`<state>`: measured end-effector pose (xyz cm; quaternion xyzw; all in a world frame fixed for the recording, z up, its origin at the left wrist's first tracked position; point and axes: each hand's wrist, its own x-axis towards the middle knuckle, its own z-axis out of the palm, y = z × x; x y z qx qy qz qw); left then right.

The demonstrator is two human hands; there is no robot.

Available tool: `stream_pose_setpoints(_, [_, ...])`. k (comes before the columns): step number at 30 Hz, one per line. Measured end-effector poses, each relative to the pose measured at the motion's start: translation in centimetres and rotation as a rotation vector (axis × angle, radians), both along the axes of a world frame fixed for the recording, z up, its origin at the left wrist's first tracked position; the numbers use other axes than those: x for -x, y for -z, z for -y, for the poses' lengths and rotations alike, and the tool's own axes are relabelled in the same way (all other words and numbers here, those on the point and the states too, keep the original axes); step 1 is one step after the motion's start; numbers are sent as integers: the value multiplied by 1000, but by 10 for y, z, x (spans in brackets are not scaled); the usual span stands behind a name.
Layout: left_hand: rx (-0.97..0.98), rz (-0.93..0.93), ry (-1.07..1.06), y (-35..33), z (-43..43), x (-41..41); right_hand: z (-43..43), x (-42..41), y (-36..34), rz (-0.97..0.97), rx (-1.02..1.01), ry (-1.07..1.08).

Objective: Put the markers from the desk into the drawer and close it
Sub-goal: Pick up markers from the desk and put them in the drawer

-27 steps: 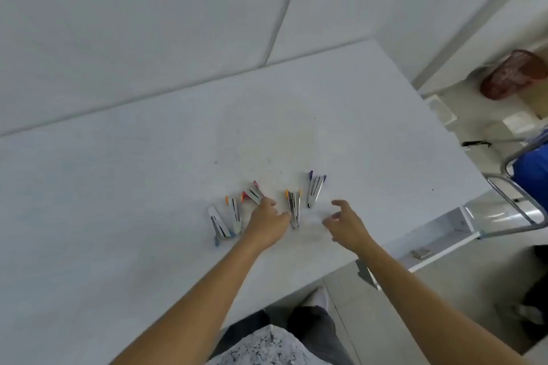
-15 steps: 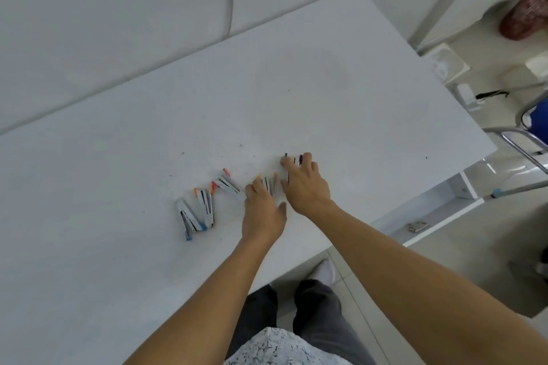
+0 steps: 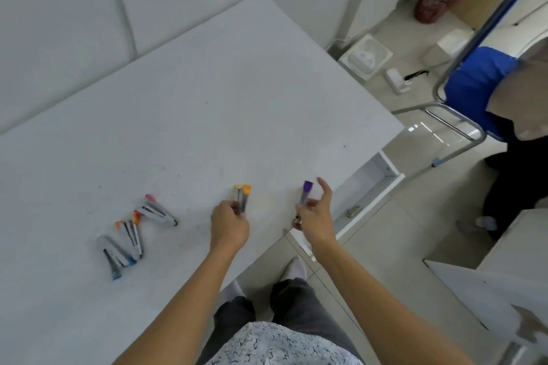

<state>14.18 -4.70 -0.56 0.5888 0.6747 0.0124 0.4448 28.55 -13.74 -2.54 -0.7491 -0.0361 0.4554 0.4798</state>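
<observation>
On the left of the tabletop [image 3: 207,104] the loose markers [image 3: 133,231] lay where they had been half a second earlier, pink, orange and blue caps in a heap. The left hand [image 3: 229,224], flat on the surface then, had come up with its fingers clamped on two orange-capped markers [image 3: 243,197]. The right hand [image 3: 315,216] had lifted too, pinching a purple-capped marker [image 3: 305,193], forefinger sticking out. So both loads were off the surface and ready for the open drawer [image 3: 367,187] just to the right. Motion blur smeared the caps; whether the right hand held a second marker, I couldn't tell. The drawer's near end was hidden under the tabletop edge.
</observation>
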Motion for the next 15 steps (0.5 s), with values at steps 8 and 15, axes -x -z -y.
stream_pose_setpoints(8, [454,240,151,2,123,-100,69,-76,14,-405,113,395])
stream_pose_setpoints(15, [666,273,-239,43,122,-142,48,-113,42,-232,335,-52])
